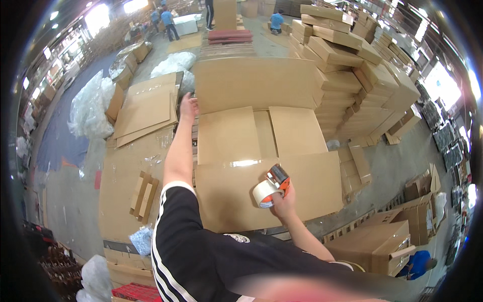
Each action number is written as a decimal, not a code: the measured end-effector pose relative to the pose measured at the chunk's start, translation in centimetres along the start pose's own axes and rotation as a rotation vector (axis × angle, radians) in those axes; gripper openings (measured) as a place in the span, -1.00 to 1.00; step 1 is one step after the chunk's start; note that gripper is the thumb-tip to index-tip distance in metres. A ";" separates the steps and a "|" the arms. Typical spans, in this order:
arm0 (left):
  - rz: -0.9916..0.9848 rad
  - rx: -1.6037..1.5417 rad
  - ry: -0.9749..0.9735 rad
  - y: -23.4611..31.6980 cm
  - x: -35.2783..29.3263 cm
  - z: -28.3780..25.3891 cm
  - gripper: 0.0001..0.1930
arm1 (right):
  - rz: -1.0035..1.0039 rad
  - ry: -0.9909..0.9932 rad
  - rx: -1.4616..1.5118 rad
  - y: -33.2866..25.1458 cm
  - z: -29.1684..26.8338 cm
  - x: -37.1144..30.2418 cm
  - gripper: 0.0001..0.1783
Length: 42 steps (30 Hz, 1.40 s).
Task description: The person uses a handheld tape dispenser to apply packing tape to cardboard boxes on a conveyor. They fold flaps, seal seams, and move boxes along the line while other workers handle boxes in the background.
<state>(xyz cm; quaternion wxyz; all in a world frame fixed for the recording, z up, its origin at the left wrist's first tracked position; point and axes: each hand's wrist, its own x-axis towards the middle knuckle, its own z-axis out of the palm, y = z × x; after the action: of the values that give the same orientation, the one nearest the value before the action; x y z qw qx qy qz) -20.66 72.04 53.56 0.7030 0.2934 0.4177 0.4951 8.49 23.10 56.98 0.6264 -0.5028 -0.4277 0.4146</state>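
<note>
A large cardboard box lies in front of me with its long flaps spread, the far flap (254,83) raised and the near flap (226,196) folded out toward me. Its two short flaps (297,131) are folded inward, leaving a narrow gap between them. My right hand (285,202) grips a tape dispenser (278,176) with an orange frame and a roll of pale tape, held above the near flap. My left arm stretches forward; my left hand (189,106) is beside the far flap's left edge, fingers apart. Whether it touches the flap I cannot tell.
Flat cardboard sheets (146,108) lie to the left, near small cardboard strips (143,196) and bundles of clear plastic (90,108). A tall stack of cartons (347,85) rises at the right. Open cartons (377,241) and a person in blue (418,265) are at the lower right.
</note>
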 end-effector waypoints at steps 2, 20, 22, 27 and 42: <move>0.094 -0.417 -0.097 3.8 -2.7 1.6 -0.37 | 0.119 -0.010 0.231 -0.1 -1.0 0.7 -0.35; 0.361 1.893 -0.224 -12.7 -23.2 18.8 0.25 | -0.027 -0.157 0.169 -9.2 -11.8 17.5 -0.42; 0.356 1.880 -0.238 -12.6 -23.0 20.0 0.25 | -0.448 -0.101 -0.079 -10.6 -13.1 23.1 -0.69; 0.055 1.855 -0.273 -9.1 -20.0 24.9 -0.04 | -0.295 0.294 -0.776 -2.3 -14.9 34.2 -0.63; 0.325 1.703 0.056 -9.3 17.9 20.1 -0.37 | 0.260 0.017 -0.208 6.2 -7.5 49.5 -0.67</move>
<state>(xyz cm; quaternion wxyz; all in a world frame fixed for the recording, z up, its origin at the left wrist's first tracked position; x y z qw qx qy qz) 4.08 85.77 50.15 0.1542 0.7636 0.6164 0.1150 29.51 68.99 55.82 0.5158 -0.6192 -0.3945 0.4414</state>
